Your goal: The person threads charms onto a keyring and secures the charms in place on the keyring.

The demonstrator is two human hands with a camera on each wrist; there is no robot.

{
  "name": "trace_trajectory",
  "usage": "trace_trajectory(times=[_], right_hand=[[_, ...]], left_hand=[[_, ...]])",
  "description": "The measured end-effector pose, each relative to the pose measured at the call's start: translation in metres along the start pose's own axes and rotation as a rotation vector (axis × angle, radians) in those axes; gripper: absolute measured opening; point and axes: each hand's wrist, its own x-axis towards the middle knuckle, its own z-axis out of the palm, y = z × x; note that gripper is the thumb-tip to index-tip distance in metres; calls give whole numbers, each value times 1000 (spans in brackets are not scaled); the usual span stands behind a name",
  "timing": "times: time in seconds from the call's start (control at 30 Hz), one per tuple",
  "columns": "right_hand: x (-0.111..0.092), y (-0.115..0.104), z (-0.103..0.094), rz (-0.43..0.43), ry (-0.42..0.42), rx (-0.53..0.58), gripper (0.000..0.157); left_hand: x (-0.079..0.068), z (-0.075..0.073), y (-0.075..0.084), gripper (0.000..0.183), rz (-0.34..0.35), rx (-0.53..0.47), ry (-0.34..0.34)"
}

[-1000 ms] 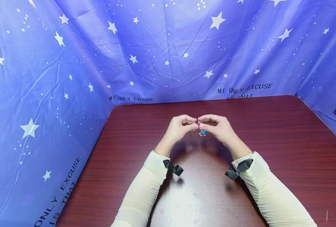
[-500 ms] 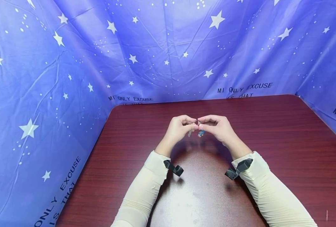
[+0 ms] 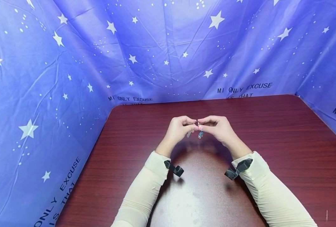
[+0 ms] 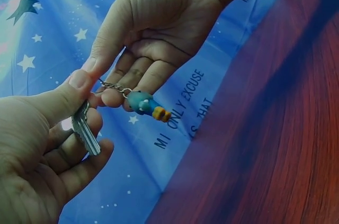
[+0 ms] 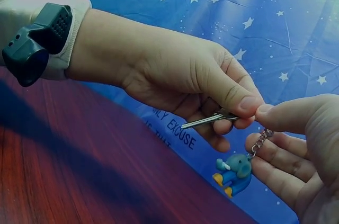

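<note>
The left hand (image 3: 179,129) and the right hand (image 3: 217,127) meet fingertip to fingertip over the far half of the table. Between them, thumbs and forefingers pinch a small metal key ring (image 3: 196,123), mostly covered by the fingers. A silver key (image 4: 86,131) hangs blade-down by the left fingers, its head partly under the thumb. On the right side, a short chain (image 5: 259,142) carries a blue elephant charm (image 5: 235,173) with yellow feet, dangling below the right thumb. Both thumb tips nearly touch in the right wrist view.
A dark red wood-grain table (image 3: 122,164) lies under the hands, with a bright glare patch near the front. Blue star-printed cloth (image 3: 168,47) hangs behind it and along both sides. Each cream sleeve cuff has a black wrist device (image 3: 238,169).
The elephant charm has turned from a broad view to a narrow one, and the key has swung into clearer sight. The hands stay nearly in place, fingers still pinching.
</note>
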Motion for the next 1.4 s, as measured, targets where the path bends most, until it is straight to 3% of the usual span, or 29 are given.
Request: trace_trajectory(times=[0.27,0.4,0.57,0.83,1.4], right_hand=[[1,3,0,-55,-2,-192,15],[-1,2,1,-11,17,-139,17],[-1,1,1,-24,40,-116,18],[1,-1,2,-41,82,-108,23],[2,1,2,-158,159,-101,22]], left_hand=[[1,2,2,21,127,186,-22],[1,3,3,21,149,205,-7],[2,3,2,21,145,190,-6],[4,4,0,35,95,97,-26],[2,6,-6,13,-72,-218,-68]])
